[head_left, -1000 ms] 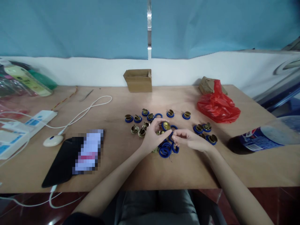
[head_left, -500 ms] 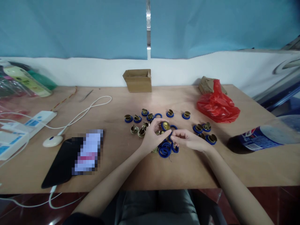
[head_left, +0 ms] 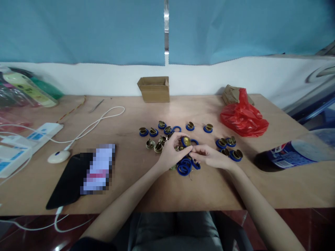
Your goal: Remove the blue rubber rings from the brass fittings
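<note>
My left hand (head_left: 172,151) is closed round the edge of a brass-coloured round piece (head_left: 186,141) with a blue ring about it, domed side up. Beside it, the fingertips of my right hand (head_left: 209,156) are pinched together against my left thumb; whatever they hold is hidden. Loose blue rings (head_left: 184,167) lie in a pile under both hands. Left of them stand several brass-coloured pieces without rings (head_left: 158,147), partly covered by my left hand. Ringed pieces with folded metal tops (head_left: 143,131) are spread further back, and more ringed pieces (head_left: 236,155) lie to the right.
An open cardboard box (head_left: 154,91) stands at the back against the wall. To the right are a red plastic bag (head_left: 244,118) and a cola bottle (head_left: 290,155) on its side. Left lie a phone (head_left: 98,170), a dark tablet (head_left: 66,184), white cables and a power strip (head_left: 47,134).
My right hand has moved slightly left and up, so its fingertips now meet my left thumb. The brass-coloured piece in my left hand has shifted slightly right.
</note>
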{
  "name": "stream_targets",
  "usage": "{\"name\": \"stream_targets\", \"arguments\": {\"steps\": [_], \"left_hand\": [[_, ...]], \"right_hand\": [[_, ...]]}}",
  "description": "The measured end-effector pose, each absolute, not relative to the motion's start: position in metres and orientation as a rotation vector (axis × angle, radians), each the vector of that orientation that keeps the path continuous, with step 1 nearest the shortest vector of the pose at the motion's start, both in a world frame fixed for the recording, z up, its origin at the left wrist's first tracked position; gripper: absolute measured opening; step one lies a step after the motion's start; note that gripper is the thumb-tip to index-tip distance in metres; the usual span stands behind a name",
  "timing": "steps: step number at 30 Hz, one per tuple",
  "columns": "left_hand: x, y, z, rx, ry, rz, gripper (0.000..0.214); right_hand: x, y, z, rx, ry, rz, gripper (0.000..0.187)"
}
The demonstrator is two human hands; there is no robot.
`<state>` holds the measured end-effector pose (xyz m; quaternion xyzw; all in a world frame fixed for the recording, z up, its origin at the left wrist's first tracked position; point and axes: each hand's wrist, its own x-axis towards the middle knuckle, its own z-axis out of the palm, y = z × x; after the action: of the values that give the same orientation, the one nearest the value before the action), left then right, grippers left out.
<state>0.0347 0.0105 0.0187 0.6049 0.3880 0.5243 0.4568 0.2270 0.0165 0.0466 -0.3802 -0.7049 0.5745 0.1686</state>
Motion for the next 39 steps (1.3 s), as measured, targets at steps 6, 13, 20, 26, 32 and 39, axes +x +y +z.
{"name": "stream_targets", "arguments": {"steps": [6,13,20,26,32,39], "left_hand": [[0.034,0.008,0.025,1.536,0.981,1.221,0.036],[0.036,0.004,0.024,1.57,0.983,1.18,0.035],[0.037,0.005,0.022,1.552,0.996,1.169,0.034],[0.036,0.005,0.02,1.561,0.985,1.176,0.036],[0.037,0.004,0.022,1.56,0.996,1.164,0.034],[0.036,0.004,0.023,1.555,1.003,1.151,0.034]], "right_hand": [[0.226,0.017,0.044,-1.09,-2.098,1.511,0.046],[0.226,0.015,0.04,-1.12,-2.16,1.417,0.042],[0.227,0.014,0.036,-1.138,-2.215,1.342,0.039],[0.228,0.014,0.033,-1.108,-2.217,1.333,0.039],[0.226,0.014,0.039,-1.118,-2.192,1.386,0.039],[0.226,0.015,0.043,-1.117,-2.17,1.442,0.04]]}}
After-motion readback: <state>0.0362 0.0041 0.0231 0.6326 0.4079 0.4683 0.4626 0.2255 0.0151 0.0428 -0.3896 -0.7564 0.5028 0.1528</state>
